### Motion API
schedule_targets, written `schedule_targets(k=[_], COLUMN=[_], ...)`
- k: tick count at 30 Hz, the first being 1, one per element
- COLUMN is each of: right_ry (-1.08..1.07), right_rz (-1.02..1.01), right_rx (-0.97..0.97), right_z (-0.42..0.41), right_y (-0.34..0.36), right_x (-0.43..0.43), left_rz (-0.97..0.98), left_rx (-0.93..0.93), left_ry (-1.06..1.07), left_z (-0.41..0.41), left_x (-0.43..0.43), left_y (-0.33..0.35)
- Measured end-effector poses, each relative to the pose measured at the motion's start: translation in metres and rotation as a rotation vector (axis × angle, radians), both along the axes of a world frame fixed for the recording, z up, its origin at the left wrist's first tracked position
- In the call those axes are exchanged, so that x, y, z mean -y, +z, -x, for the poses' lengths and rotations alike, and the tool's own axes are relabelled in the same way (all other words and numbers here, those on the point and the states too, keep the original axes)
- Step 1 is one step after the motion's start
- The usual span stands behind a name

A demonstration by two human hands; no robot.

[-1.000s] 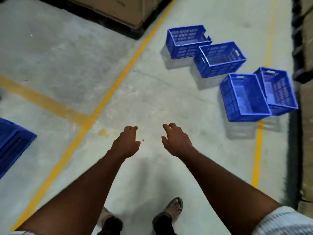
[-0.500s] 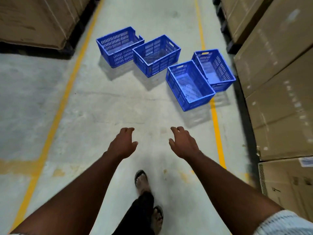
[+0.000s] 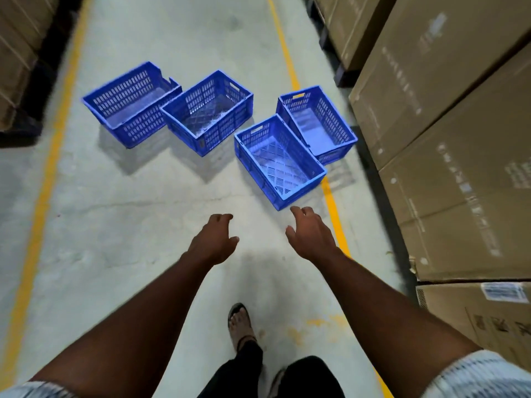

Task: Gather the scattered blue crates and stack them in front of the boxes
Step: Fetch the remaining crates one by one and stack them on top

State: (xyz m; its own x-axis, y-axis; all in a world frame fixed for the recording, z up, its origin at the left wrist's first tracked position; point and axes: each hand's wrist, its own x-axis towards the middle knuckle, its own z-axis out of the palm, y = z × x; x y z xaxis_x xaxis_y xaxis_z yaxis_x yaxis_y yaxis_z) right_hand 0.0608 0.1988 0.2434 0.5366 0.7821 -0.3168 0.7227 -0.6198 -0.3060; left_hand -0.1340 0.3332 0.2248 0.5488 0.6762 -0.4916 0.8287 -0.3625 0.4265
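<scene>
Several empty blue crates stand loosely grouped on the concrete floor ahead. The nearest crate [image 3: 280, 162] lies just beyond my right hand [image 3: 310, 235]; another crate [image 3: 317, 123] sits behind it by the boxes. Two more, a middle crate [image 3: 208, 112] and a left crate [image 3: 130, 103], touch each other farther left. My left hand [image 3: 214, 239] and my right hand reach forward over bare floor, fingers loosely curled, holding nothing. Tall cardboard boxes [image 3: 448, 133] line the right side.
Yellow floor lines run along the aisle on the left [image 3: 43, 196] and right [image 3: 330, 196]. More cardboard boxes on a dark pallet [image 3: 17, 67] stand at the left. My sandalled foot [image 3: 241, 323] steps forward between my arms.
My view has swung round and moved closer to the crates, which now lie right in front of my hands. Both hands stay stretched out and empty.
</scene>
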Motion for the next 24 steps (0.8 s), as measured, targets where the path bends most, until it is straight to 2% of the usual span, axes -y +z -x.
schedule_targets(k=[9,24], right_ry=[-0.133,-0.437], right_rz=[0.036,0.086], right_rx=[-0.061,-0.253], right_z=[-0.096,-0.265], right_y=[-0.025,-0.104], right_x=[-0.054,-0.201], left_rz=[0.021,0.016], left_rx=[-0.01,-0.104], left_ry=[-0.118,-0.247], left_z=[-0.12,-0.304], left_x=[-0.083,-0.285], left_y=[-0.009,-0.053])
